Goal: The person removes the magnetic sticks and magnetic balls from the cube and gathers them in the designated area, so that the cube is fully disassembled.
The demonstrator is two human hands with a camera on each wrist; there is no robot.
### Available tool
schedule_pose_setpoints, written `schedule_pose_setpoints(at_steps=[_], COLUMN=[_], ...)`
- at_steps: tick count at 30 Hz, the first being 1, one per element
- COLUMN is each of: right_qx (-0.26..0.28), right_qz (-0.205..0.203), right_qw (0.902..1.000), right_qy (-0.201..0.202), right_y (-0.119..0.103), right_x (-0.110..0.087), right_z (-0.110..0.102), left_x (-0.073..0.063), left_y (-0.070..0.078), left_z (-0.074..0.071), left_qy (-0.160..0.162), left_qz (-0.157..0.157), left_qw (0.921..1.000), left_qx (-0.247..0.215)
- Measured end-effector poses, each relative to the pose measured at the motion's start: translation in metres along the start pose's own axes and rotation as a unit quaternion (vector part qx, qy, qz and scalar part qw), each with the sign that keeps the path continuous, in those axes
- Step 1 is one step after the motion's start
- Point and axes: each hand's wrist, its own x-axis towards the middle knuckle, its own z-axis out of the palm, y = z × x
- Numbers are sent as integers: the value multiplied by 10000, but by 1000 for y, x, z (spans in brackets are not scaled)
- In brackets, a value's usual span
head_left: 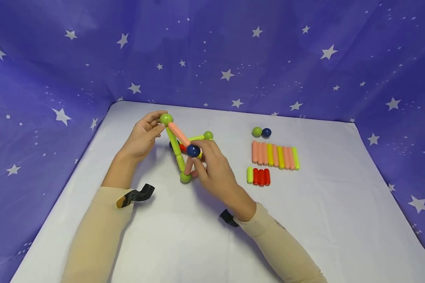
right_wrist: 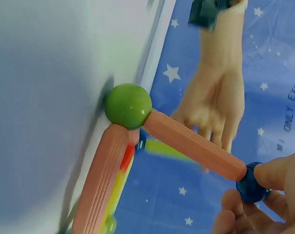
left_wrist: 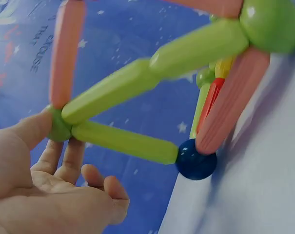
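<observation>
My left hand pinches a green ball at the upper corner of a frame built of rods and balls. With thumb and fingers, my right hand holds a dark blue ball. A pink rod joins these two balls. Two green rods end to end run from the left hand's ball down to a lower green ball. Another pink rod links that lower ball to the held blue one. Behind, a red rod and a further green ball belong to the frame, partly hidden by my right hand.
Right of the frame, a loose green ball and a blue ball lie side by side on the white tabletop. Below them is a row of long rods, then short rods. A starry purple cloth surrounds the table.
</observation>
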Motion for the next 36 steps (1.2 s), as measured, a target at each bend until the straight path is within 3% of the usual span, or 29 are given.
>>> schedule_pose_setpoints(at_steps=[3,6,11,14,17,21,25,30,36], right_qx=[160,393,1012,1099,954,419,-151,-217,-199], right_qz=[189,489,1173,1299,1190,948,626,317,152], right_qw=[9996,9974,9832,9750,9715,9741,9823,9908,9920], right_qy=[-148,-361,-964,-1429,-1817,-2011,-1758,-1299,-1235], right_y=[6,14,26,26,22,17,17,22,26], right_x=[3,7,8,6,4,4,4,5,5], right_z=[-8,-23,-58,-75,-86,-86,-77,-71,-72], left_x=[-15,-29,-36,-37,-38,-40,-41,-40,-39], left_y=[9,21,37,42,42,41,40,36,38], left_z=[-13,-19,-5,6,14,20,23,27,34], left_qy=[-35,-289,-1175,-1673,-1999,-2112,-2150,-2128,-2048], left_qz=[-14,-196,-292,-296,-302,-212,-53,144,378], left_qw=[9994,9928,9643,9509,9438,9429,9413,9439,9445], left_qx=[351,1146,2356,2586,2614,2568,2602,2523,2542])
